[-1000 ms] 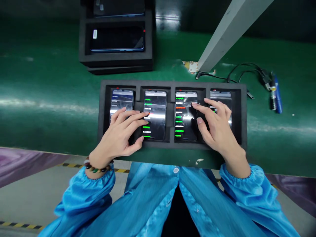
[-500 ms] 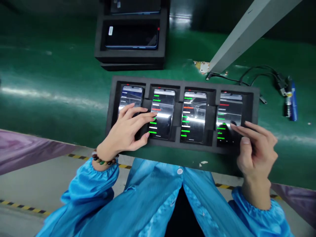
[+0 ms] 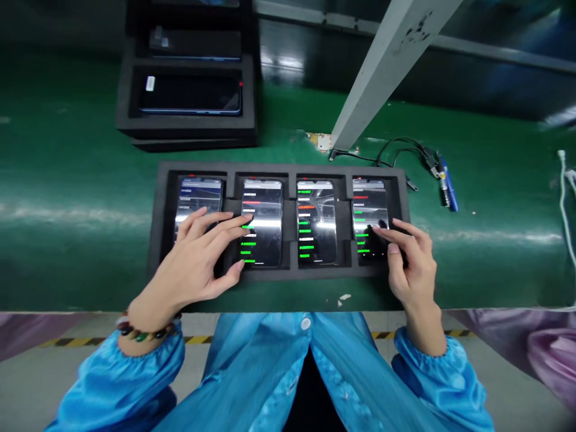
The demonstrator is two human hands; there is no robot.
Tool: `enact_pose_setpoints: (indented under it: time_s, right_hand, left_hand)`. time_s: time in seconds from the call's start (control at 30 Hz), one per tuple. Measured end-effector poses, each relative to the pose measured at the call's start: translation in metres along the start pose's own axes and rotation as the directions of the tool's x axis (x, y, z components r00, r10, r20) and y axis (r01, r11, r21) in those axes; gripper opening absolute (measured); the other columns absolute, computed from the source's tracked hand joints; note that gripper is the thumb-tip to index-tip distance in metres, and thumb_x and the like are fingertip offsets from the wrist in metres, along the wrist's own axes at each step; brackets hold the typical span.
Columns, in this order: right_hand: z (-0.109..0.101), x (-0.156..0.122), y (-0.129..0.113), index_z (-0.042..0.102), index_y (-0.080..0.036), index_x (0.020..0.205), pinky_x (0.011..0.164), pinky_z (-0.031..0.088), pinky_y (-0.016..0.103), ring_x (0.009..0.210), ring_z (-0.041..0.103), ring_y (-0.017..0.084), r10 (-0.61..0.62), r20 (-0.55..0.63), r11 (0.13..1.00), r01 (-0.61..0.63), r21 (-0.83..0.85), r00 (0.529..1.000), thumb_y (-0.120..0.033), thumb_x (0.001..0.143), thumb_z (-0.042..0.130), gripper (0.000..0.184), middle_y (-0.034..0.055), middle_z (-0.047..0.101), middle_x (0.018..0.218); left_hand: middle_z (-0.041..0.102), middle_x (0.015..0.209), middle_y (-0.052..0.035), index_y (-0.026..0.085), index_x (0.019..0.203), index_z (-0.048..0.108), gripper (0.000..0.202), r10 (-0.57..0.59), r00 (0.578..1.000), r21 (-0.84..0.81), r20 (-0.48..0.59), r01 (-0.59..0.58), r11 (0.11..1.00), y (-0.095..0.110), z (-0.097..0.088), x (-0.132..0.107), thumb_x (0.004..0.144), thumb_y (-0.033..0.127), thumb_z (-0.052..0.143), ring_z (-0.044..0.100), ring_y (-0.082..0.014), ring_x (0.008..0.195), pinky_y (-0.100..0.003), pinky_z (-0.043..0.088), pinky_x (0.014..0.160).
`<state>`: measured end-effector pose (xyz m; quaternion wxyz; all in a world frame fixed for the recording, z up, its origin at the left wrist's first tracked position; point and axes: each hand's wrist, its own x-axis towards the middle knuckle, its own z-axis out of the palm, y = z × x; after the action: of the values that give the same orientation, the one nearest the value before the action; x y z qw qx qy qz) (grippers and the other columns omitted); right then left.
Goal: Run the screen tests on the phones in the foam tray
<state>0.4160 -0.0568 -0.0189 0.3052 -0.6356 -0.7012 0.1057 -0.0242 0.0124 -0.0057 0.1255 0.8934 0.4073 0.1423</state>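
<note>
A black foam tray (image 3: 290, 273) holds several smartphones side by side, their lit screens showing lists in green, white and red. My left hand (image 3: 191, 258) is open, spread over the lower part of the leftmost phone (image 3: 200, 193). One of its fingertips is at the screen of the second phone (image 3: 265, 234). The third phone (image 3: 317, 222) lies between my hands, touched by neither. At the right end, my right hand (image 3: 414, 267) is open, with an extended fingertip at the screen of the rightmost phone (image 3: 369, 207). Neither hand grips anything.
Behind, to the left, stands a stack of black foam trays (image 3: 189, 123) with a dark phone (image 3: 191, 93) on top. A grey post (image 3: 373, 72) rises from the green table (image 3: 504, 252). Black cables (image 3: 405, 147) and a blue pen (image 3: 449, 186) lie at the right.
The list on the second phone has scrolled, with different lines now showing. Tray and hands appear further left as the view has shifted; both hands stay over the same phones.
</note>
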Motion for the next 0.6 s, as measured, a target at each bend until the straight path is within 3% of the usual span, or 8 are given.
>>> enact_pose_setpoints:
  time_s: [0.07, 0.13, 0.3, 0.47, 0.6]
  right_hand:
    - [0.001, 0.001, -0.005, 0.076, -0.029, 0.139, 0.122, 0.047, 0.070, 0.145, 0.064, 0.037, 0.001, 0.011, 0.999, -0.001, -0.035, 1.000, -0.024, 0.110, 0.056, 0.035, 0.0122, 0.075, 0.139]
    - [0.005, 0.003, -0.015, 0.076, -0.029, 0.139, 0.122, 0.047, 0.067, 0.144, 0.063, 0.037, -0.033, 0.027, 0.999, 0.034, -0.034, 0.999, -0.023, 0.110, 0.057, 0.036, 0.0132, 0.072, 0.145]
    - [0.020, 0.015, -0.051, 0.071, -0.027, 0.144, 0.121, 0.049, 0.058, 0.145, 0.064, 0.032, -0.278, 0.206, 0.960, 0.275, 0.047, 0.938, -0.016, 0.107, 0.056, 0.041, 0.0117, 0.071, 0.149]
    - [0.050, 0.031, -0.091, 0.066, -0.026, 0.147, 0.122, 0.046, 0.059, 0.148, 0.062, 0.033, -0.357, 0.208, 0.933, 0.338, 0.120, 0.911, -0.013, 0.105, 0.054, 0.045, 0.0096, 0.081, 0.131]
    - [0.080, 0.043, -0.128, 0.063, -0.022, 0.152, 0.128, 0.041, 0.058, 0.155, 0.057, 0.031, -0.417, 0.303, 0.908, 0.375, 0.188, 0.857, -0.017, 0.108, 0.053, 0.045, 0.0082, 0.085, 0.114]
  left_hand:
    - [0.069, 0.159, -0.0097, 0.026, 0.139, 0.061, 0.043, 0.002, 0.999, -0.002, -0.037, -0.002, 1.000, 0.002, -0.001, 0.000, 0.099, 0.041, 0.063, 0.062, -0.0402, 0.144, -0.067, 0.035, 0.128]
    - [0.074, 0.153, -0.0092, 0.026, 0.138, 0.062, 0.042, 0.004, 0.990, 0.004, -0.144, -0.004, 1.000, 0.003, -0.001, -0.002, 0.098, 0.039, 0.065, 0.067, -0.0385, 0.138, -0.066, 0.038, 0.127]
    - [0.084, 0.129, -0.0055, 0.027, 0.130, 0.067, 0.036, -0.062, 0.910, 0.007, -0.410, 0.071, 0.997, 0.000, -0.003, -0.015, 0.094, 0.028, 0.068, 0.076, -0.0337, 0.118, -0.065, 0.046, 0.121]
    - [0.085, 0.119, -0.0077, 0.027, 0.126, 0.071, 0.029, -0.205, 0.842, -0.087, -0.499, 0.187, 0.978, -0.016, -0.007, -0.047, 0.097, 0.026, 0.066, 0.076, -0.0324, 0.116, -0.061, 0.053, 0.115]
    - [0.086, 0.113, -0.0076, 0.026, 0.121, 0.074, 0.026, -0.241, 0.812, -0.054, -0.531, 0.251, 0.966, -0.027, -0.004, -0.070, 0.096, 0.024, 0.067, 0.077, -0.0317, 0.109, -0.059, 0.055, 0.109]
